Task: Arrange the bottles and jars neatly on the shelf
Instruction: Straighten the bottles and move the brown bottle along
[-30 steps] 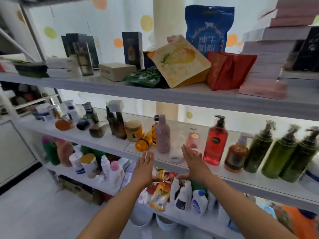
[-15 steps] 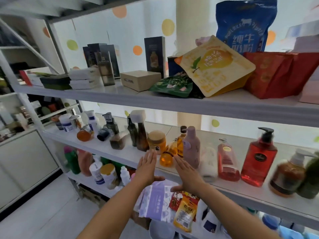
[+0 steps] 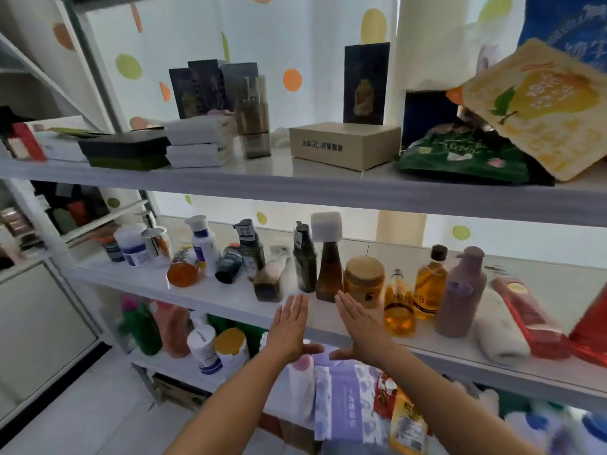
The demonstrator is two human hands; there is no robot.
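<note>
Fingers first: on the left hand (image 3: 289, 326) we see the fingers (image 3: 297, 307) straight and pressed together, thumb swung out low, nothing held. Same story on the right hand (image 3: 363, 323): fingers (image 3: 348, 305) flat, side by side, empty. The palms face each other across a narrow gap, up at the front lip of the middle shelf (image 3: 203, 298). We can't tell whether the fingertips touch the board.

Just beyond the right fingertips stands the brown bottle (image 3: 329, 277), upright under a chunky white cap. Just beside it on the right is the amber jar (image 3: 364, 280) with its tan lid. Left of the brown one we have the dark green bottle (image 3: 304, 266), upright, and next to that a clear bottle (image 3: 270, 279) down on its side.

Wider now. Further left a dark blue bottle (image 3: 230, 267) and an orange bottle (image 3: 184, 272) both lie flat, with a white bottle (image 3: 204, 246) standing between and behind them. Out to the right we pick up two golden bottles (image 3: 430, 282), one nearer the edge than the other. Then comes the mauve pump bottle (image 3: 463, 292), upright, and a pink bottle (image 3: 528, 318) lying blurred. Above it all, the upper shelf (image 3: 328, 192) carries boxes and pouches.
</note>
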